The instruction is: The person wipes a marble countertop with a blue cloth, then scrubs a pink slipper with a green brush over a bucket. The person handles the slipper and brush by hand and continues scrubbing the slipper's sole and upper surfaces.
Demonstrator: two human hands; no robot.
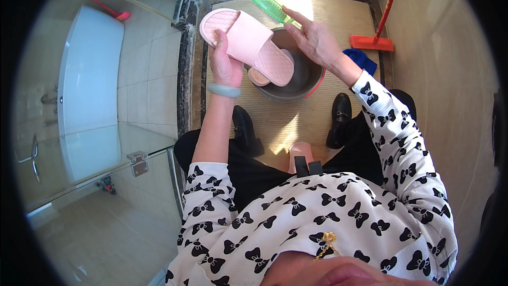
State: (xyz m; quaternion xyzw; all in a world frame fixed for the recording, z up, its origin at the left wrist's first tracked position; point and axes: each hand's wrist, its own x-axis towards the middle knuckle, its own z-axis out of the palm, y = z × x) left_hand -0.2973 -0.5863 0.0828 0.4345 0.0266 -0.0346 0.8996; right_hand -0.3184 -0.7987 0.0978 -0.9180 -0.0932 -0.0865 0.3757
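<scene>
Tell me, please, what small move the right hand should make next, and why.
Probably the right hand should bring the green scrub brush onto the pink slide slipper: the left hand holds this slipper up, partly over the grey bucket, and the brush is held beside the slipper, apparently not touching.

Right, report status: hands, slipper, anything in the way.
Left hand gripping pink slipper, partly above grey bucket. Right hand holding green brush, apart from slipper. Nothing visible between brush and slipper.
</scene>
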